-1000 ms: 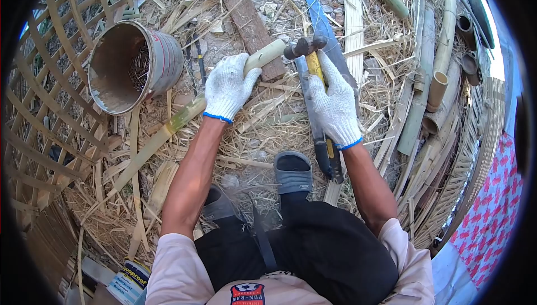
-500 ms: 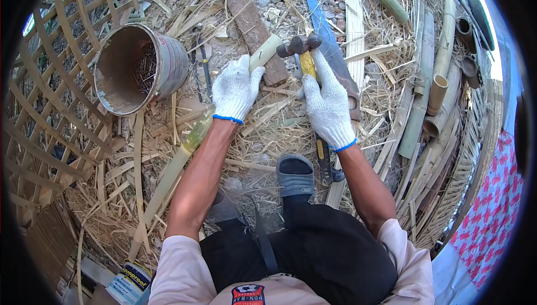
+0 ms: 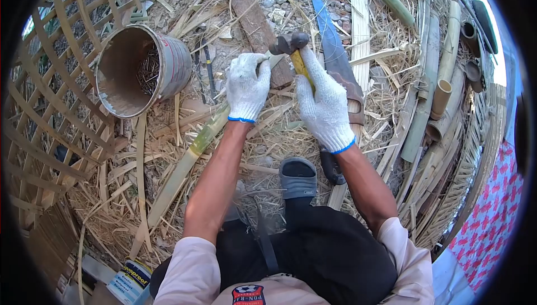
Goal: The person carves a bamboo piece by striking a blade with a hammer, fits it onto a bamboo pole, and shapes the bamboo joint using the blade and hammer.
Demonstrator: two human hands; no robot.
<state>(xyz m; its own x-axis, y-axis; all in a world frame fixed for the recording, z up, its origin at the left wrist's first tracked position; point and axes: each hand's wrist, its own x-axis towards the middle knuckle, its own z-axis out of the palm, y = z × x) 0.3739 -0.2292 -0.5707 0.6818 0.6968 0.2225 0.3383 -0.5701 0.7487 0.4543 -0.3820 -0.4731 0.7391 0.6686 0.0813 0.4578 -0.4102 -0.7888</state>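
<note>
My left hand (image 3: 248, 85), in a white knit glove, rests over the upper part of a split bamboo strip (image 3: 204, 137). Its thumb and forefinger curl toward each other at the strip's end; what they pinch, if anything, is hidden. A hammer (image 3: 301, 65) with a yellow handle is gripped in my gloved right hand (image 3: 324, 103), the thumb and forefinger along the handle. The dark hammer head sits close to my left fingertips, over the strip's end. Beneath that end lies a brown wooden plank (image 3: 249, 17) on the ground.
A bucket (image 3: 176, 67) with nails inside lies tilted at left, beside a woven bamboo lattice (image 3: 61, 75). A blue-bladed handsaw (image 3: 330, 39) lies right of the hammer. Bamboo poles (image 3: 442, 98) are stacked at right. Shavings cover the ground; a labelled tin (image 3: 128, 285) stands lower left.
My left hand has shifted right, its thumb and forefinger now curled near the hammer head. The hammer has tilted slightly left in my right hand.
</note>
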